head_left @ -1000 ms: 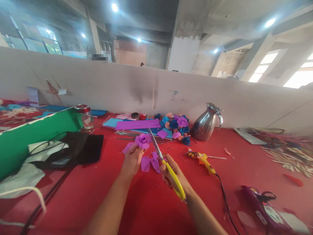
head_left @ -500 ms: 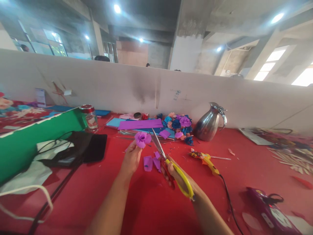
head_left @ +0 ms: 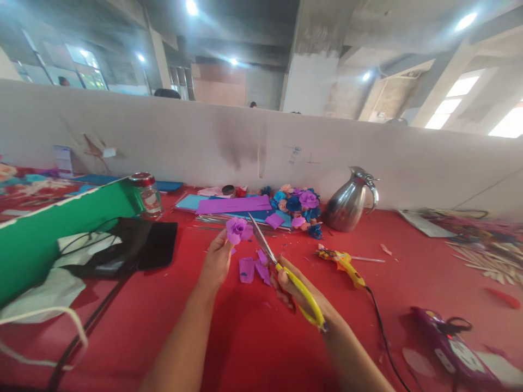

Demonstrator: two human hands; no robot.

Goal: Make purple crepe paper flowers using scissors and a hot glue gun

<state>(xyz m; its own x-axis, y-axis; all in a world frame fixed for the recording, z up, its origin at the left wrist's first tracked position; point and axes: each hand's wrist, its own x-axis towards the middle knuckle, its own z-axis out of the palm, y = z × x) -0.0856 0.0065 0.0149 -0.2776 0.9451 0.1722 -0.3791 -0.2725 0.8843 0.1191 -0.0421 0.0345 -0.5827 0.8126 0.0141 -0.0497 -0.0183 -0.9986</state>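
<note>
A purple paper flower [head_left: 238, 231] is pinched by its base in the fingers of my left hand [head_left: 217, 261], above the red table. My right hand [head_left: 286, 280] grips yellow-handled scissors [head_left: 304, 298], whose blades [head_left: 261, 239] point up and left, close to the flower's right side. Whether the blades touch the petals I cannot tell. Below and between my hands lie several cut pieces of purple paper [head_left: 247, 270]. Behind them are a purple paper strip [head_left: 232, 204] on blue sheets and a pile of blue, pink and purple paper flowers [head_left: 295, 204].
A yellow glue gun [head_left: 347, 268] with a black cord lies to the right, near a purple power strip [head_left: 453, 348]. A metal jug [head_left: 349, 201] stands at the back. Leftward are a black phone [head_left: 157, 246], a glass jar [head_left: 147, 195] and a green divider [head_left: 73, 234].
Little differs. My left hand has turned the flower slightly, and the scissors' tips sit a touch nearer to it. The camera view has shifted a little.
</note>
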